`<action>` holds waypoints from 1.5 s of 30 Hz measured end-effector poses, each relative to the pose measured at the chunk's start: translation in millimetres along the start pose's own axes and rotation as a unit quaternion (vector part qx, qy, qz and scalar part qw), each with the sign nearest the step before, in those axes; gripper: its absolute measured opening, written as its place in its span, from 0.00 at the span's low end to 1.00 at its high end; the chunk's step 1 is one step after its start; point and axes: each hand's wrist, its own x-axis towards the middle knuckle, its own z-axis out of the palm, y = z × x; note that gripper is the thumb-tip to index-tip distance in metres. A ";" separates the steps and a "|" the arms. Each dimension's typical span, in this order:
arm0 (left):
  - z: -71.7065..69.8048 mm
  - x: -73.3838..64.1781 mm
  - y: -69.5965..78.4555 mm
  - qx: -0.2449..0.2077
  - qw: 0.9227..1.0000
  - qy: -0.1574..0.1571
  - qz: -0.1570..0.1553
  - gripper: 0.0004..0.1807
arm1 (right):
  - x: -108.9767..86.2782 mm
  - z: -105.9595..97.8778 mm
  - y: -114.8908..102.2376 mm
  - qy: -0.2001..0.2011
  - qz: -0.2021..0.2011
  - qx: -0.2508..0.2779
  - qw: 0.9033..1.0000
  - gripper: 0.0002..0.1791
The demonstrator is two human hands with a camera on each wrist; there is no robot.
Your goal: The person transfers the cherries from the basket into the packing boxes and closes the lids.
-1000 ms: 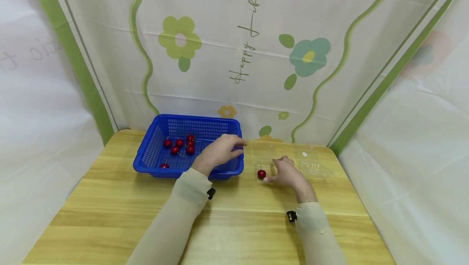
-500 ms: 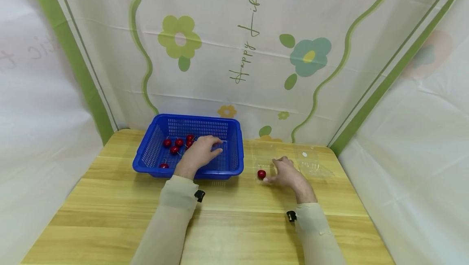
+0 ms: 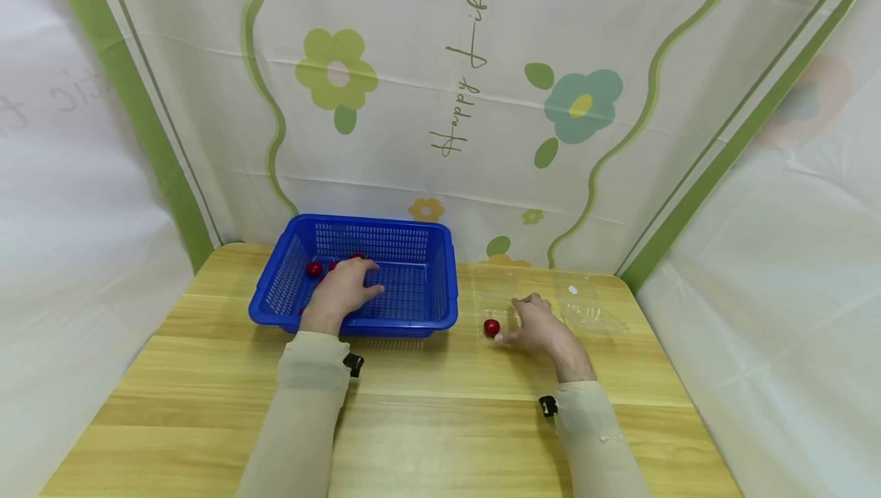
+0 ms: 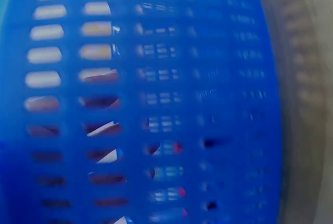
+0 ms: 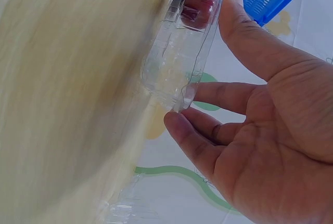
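Note:
My left hand (image 3: 337, 291) reaches down inside a blue plastic basket (image 3: 413, 284), over a cluster of red cherries. Its thumb and forefinger are spread apart; the other fingers are mostly hidden. One cherry (image 3: 313, 269) shows just left of the hand, and others peek out around it. In the left wrist view the slotted basket wall (image 4: 171, 86) fills the picture. To the right, my right hand (image 3: 540, 328) grips the corner of a clear plastic box (image 5: 169, 63), fingertips at its end and thumb along its side. A single cherry (image 5: 199, 7) lies in that box.
Clear plastic with a white round sticker (image 3: 573, 290) lies to the right of the right hand. Everything stands on a wooden table (image 3: 440, 421). A white curtain (image 3: 406, 123) with flower prints hangs behind, and more white sheeting flanks both sides.
My left hand has moved left from the basket's right rim, across its inside, to over the cherries. The right hand and the box have stayed put.

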 end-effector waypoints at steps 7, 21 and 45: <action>-2.8 -1.1 -11.5 0.016 1.000 -0.016 -0.020 0.32 | -0.5 -0.5 -0.1 -0.004 0.004 0.002 1.000 0.54; -3.7 -0.4 -12.8 0.029 0.998 -0.037 -0.034 0.31 | 1.4 -4.6 9.1 -0.020 -0.023 0.020 0.999 0.59; 29.6 42.2 -66.7 0.026 0.999 -0.045 -0.015 0.21 | 3.7 -4.8 21.6 -0.030 -0.081 0.053 0.995 0.57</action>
